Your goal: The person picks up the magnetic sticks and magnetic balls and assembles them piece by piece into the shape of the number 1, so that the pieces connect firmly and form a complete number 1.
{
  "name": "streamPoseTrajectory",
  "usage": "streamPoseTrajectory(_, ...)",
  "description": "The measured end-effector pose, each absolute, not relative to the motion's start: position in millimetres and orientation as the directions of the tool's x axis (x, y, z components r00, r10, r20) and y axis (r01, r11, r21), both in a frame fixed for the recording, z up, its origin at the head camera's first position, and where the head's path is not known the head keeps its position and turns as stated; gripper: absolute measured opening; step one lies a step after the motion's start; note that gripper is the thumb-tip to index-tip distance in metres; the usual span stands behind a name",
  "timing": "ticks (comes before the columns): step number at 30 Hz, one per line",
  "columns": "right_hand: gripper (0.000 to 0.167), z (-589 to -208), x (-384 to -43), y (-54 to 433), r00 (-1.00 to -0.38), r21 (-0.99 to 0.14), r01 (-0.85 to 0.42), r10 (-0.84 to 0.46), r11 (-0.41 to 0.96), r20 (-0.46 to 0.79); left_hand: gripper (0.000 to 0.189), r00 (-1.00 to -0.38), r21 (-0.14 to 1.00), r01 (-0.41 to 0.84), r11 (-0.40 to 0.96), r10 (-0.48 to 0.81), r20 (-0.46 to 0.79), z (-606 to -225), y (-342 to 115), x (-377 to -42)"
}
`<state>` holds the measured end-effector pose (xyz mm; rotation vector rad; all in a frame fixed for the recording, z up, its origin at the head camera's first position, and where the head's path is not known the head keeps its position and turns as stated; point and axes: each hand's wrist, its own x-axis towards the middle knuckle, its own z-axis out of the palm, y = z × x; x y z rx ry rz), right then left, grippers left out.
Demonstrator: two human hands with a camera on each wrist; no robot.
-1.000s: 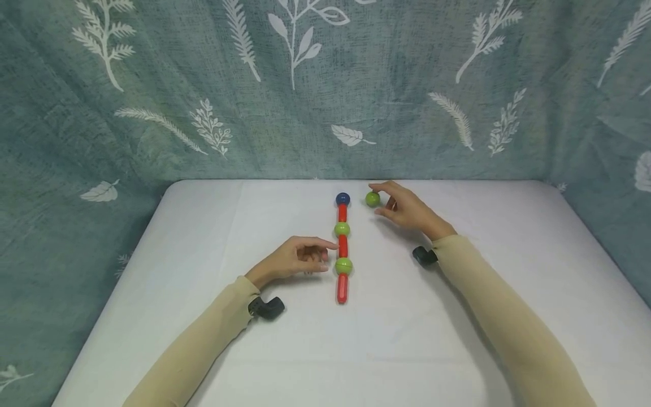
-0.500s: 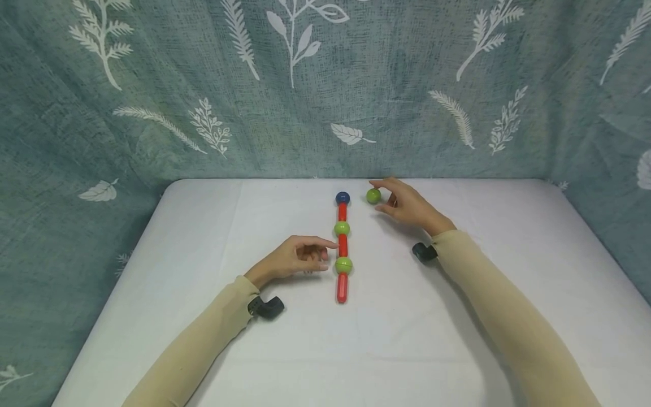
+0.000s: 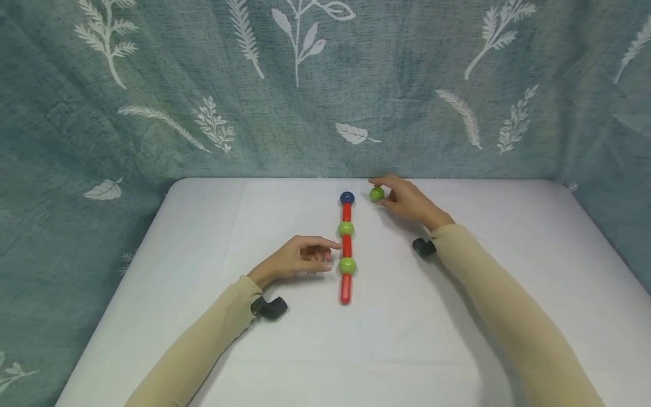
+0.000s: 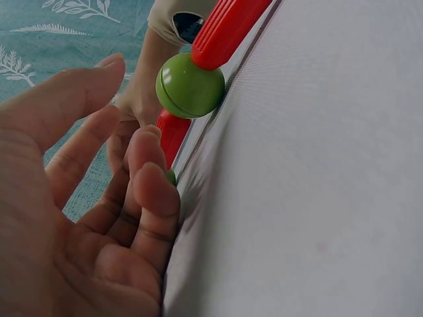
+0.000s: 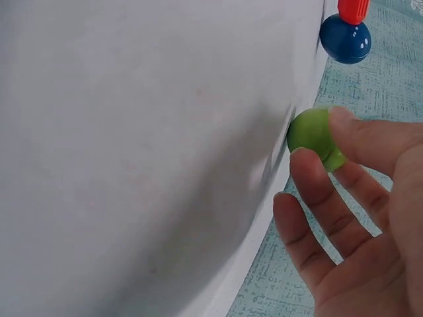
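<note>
A straight row of red rods and balls lies on the white table: a red rod [image 3: 346,289] nearest me, a green ball [image 3: 347,266], more red rods, another green ball [image 3: 346,228] and a blue ball [image 3: 347,198] at the far end. My left hand [image 3: 297,260] is beside it on the left, index fingertip at the middle red rod [image 3: 347,246], other fingers loosely bent around nothing. Right of the blue ball, my right hand [image 3: 407,199] pinches a loose green ball [image 3: 377,194]. Thumb and fingers surround that ball [image 5: 310,134] in the right wrist view.
The white table [image 3: 285,362] ends at a rounded back edge just behind the blue ball. A green-blue curtain [image 3: 407,130] with white leaf prints hangs behind it and at both sides. Each wrist carries a black camera [image 3: 269,308].
My right hand has closed in, its thumb now against the loose green ball, which has shifted slightly toward the back edge. My left hand and the row stay put; the view has shifted slightly.
</note>
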<state>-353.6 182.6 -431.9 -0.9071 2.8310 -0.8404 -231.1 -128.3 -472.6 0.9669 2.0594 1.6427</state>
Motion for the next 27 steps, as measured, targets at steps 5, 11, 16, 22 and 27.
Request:
streamPoseTrajectory(5, 0.056, -431, -354, 189, -0.842, -0.531, -0.494, -0.532, 0.689, 0.093, 0.044, -0.706, 0.948, 0.304, 0.099, 0.692, 0.154, -471, -123, -230)
streamPoseTrajectory(11, 0.057, -428, -344, 195, -0.842, -0.522, -0.491, -0.533, 0.697, 0.081, 0.043, -0.703, 0.945, 0.308, 0.109, 0.695, 0.149, -468, -119, -229)
streamPoseTrajectory(16, 0.061, -426, -329, 198, -0.830, -0.536, -0.493, -0.555, 0.685, 0.054, 0.043, -0.715, 0.938, 0.320, 0.131, 0.684, 0.149, -465, -119, -229)
streamPoseTrajectory(22, 0.067, -430, -311, 199, -0.815, -0.548, -0.504, -0.577, 0.667, 0.047, 0.043, -0.716, 0.939, 0.323, 0.121, 0.680, 0.159, -467, -121, -228)
streamPoseTrajectory(27, 0.072, -432, -288, 196, -0.783, -0.579, -0.534, -0.619, 0.616, 0.063, 0.043, -0.721, 0.936, 0.321, 0.142, 0.678, 0.145, -470, -125, -228)
